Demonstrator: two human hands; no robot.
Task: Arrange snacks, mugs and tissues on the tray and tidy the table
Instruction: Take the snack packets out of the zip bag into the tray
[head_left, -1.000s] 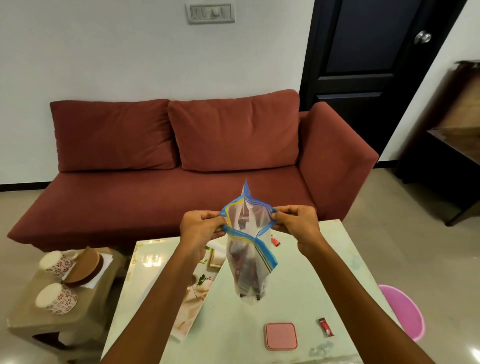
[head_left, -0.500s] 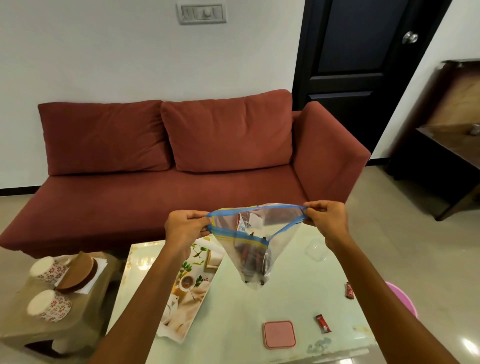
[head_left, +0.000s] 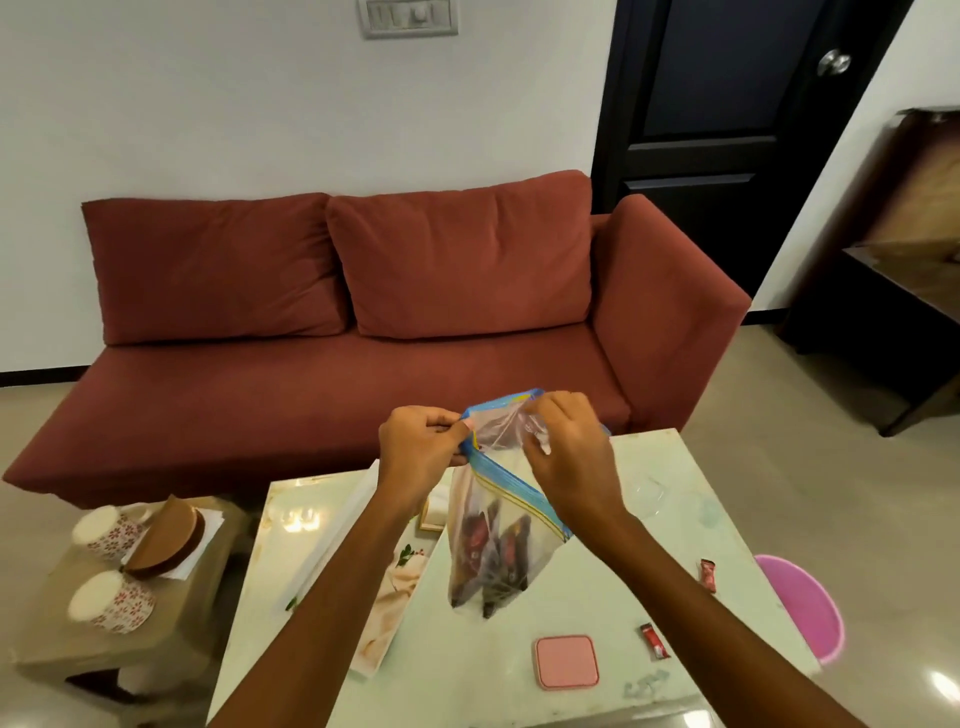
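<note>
A clear zip bag with a blue and yellow seal hangs above the pale green table, holding several dark and red snack packets at its bottom. My left hand pinches the bag's top left edge. My right hand grips the top right edge, close to the left hand. Two red snack packets lie on the table's right side. A printed tray lies on the table's left part, partly hidden by my left arm. Two floral mugs stand on a side stool.
A pink square coaster lies near the table's front edge. The low brown stool at left also carries a brown holder on white tissues. A pink bin stands right of the table. A red sofa is behind.
My hands came together, narrowing the bag's wide mouth; my right hand moved left to the top of the bag. The view shifted slightly.
</note>
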